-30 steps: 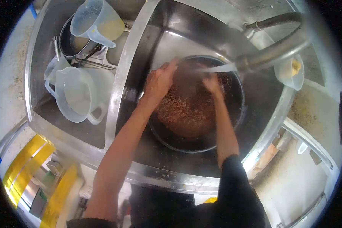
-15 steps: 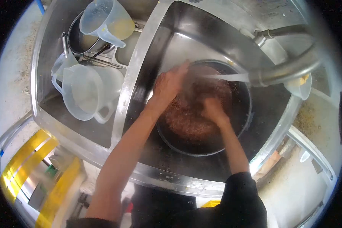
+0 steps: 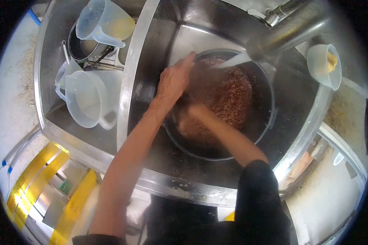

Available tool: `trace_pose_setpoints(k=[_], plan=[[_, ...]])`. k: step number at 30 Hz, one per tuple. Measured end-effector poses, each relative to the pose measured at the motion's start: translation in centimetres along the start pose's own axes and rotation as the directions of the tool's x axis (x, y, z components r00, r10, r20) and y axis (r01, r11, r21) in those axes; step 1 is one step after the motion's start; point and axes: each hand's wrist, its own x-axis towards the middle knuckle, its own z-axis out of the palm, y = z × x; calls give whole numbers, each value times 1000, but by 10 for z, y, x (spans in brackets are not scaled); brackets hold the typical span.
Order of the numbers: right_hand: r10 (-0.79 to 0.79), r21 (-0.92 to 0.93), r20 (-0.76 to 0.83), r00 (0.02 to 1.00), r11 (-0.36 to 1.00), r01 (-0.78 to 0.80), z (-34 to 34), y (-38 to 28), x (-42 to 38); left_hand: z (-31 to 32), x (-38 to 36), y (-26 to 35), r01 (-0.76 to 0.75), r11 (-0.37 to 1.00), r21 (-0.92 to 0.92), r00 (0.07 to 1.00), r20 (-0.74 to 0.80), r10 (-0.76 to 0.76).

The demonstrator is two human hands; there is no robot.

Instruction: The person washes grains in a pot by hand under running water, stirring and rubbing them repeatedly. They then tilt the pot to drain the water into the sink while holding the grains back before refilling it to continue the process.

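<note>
A large round dark-rimmed bowl stands in the right sink basin, holding reddish-brown grains in water. From the steel faucet a white stream of water runs into it. My left hand lies at the bowl's upper left rim, its fingers together over the edge; what they grip is partly hidden. My right hand is down among the grains on the bowl's left side, blurred, its fingers under the murky water and out of sight.
The left basin holds a clear plastic jug, a tilted second jug and a dark pot. A small white container with something yellow is at the right edge. A steel divider separates the basins.
My right hand has swept leftward through the grains, towards my left hand. My left hand stays at the rim. The view has shifted slightly, and the faucet and small container show more fully.
</note>
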Motion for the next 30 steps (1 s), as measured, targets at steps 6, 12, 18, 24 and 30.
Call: trace_pose_setpoints(k=[6,12,18,24,30], plan=[[-49,-132,103,993,989,63,42,10,-88,-5,-2,4,7,999,-49,1000,13,-7],[254,-49,-470,845,949,-312,49,120,-36,3,-2,-3,-62,998,-8,994,-87,61],[734,606,-456,504,670,-427,42,80,47,1,-1,0,-19,1000,16,1000,-11,19],[280,91,-316,906,960,-265,90,15,-61,0,-1,2,12,999,37,1000,10,-13],[563,321,-602,566,820,-473,68,106,-90,2,-1,1,-2,996,94,1000,-27,5]])
